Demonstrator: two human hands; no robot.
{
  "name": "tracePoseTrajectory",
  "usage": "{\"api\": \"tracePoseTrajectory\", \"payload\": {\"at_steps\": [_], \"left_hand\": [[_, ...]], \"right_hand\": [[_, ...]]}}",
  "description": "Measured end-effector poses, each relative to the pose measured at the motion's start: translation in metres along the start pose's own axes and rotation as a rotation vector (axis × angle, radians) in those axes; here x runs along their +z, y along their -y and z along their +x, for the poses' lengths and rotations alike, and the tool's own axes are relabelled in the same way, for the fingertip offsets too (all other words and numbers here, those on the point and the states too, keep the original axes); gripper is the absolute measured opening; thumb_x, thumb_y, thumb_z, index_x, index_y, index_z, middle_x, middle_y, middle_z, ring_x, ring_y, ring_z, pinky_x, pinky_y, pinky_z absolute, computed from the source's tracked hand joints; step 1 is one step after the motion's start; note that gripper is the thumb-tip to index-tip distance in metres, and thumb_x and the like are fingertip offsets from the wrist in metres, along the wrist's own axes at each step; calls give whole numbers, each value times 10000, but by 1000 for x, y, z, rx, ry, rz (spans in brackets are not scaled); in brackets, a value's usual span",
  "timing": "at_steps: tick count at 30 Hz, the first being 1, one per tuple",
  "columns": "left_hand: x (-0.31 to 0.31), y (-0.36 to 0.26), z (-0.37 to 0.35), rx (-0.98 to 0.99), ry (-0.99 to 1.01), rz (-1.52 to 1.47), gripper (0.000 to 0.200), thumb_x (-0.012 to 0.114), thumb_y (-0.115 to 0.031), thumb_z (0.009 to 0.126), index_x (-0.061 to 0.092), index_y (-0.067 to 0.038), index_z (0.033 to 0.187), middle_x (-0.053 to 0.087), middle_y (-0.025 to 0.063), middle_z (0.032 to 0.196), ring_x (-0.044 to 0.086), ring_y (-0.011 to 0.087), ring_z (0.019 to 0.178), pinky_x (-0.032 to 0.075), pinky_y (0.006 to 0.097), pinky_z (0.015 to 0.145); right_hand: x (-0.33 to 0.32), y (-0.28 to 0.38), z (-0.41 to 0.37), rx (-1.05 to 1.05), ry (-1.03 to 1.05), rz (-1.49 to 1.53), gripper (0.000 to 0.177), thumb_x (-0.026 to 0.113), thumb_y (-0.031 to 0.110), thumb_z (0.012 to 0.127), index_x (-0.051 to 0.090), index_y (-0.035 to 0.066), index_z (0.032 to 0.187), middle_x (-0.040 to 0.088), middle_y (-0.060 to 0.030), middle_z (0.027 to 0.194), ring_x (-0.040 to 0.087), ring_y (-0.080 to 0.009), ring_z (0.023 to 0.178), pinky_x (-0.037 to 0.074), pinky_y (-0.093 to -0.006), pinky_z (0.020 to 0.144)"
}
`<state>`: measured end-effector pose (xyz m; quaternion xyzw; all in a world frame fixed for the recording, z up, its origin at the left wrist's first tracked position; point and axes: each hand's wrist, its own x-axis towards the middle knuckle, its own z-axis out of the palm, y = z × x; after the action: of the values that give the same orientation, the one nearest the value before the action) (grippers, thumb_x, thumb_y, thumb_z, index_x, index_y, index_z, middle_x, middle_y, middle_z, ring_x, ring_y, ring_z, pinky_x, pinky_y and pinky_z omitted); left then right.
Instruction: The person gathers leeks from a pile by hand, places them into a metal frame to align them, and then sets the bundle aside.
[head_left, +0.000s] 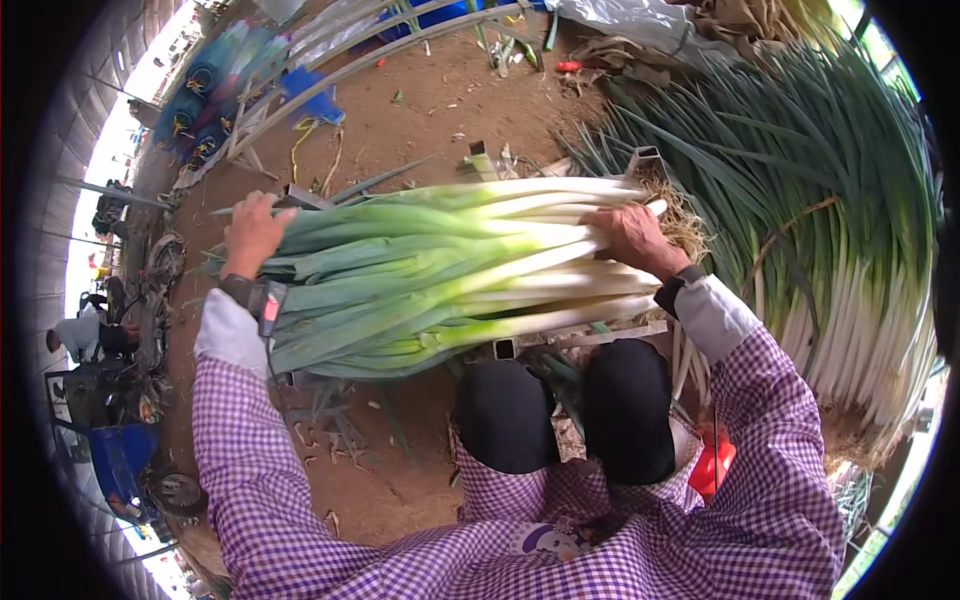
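A wide bundle of leeks [450, 265] lies crosswise in front of me on a low metal frame [505, 349], green leaves to the left and white stems to the right. My left hand [256, 232] rests at the far left edge of the leaves, its fingers bent over them; whether it grips any is unclear. On the right, my right hand [632, 238] is closed around white stems near the root end. The roots [678, 215] show just beyond that hand. Both of my wrists carry dark bands.
A large pile of leeks [800, 200] stands on the right. Wooden rails [310, 90] and a blue item [312, 95] are at the upper left. Another person [90, 335] is at the far left. A red object [711, 462] lies beside my right knee.
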<state>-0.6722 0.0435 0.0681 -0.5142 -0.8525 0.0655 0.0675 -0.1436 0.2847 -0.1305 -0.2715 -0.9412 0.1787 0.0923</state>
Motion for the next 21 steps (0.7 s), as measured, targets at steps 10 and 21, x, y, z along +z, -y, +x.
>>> {"api": "tracePoseTrajectory", "payload": {"at_steps": [10,21], "left_hand": [[-9,-183,-140,560,-131,-152,619,850,-176,713,627,-46,1275,591,155,1331,548,377,1256,460,453,1033],[-61,-195,-112,669,-35,-71,314,577,7,825,614,26,1136,660,191,1111,645,362,1025,494,455,865]], "right_hand": [[9,-10,6,56,19,25,594,926,305,667,720,225,1218,746,-126,1025,685,-388,1029,498,-513,902],[-15,5,1,-100,-71,132,813,900,199,641,603,154,1397,697,-97,1240,623,-308,1203,430,-453,1044]]}}
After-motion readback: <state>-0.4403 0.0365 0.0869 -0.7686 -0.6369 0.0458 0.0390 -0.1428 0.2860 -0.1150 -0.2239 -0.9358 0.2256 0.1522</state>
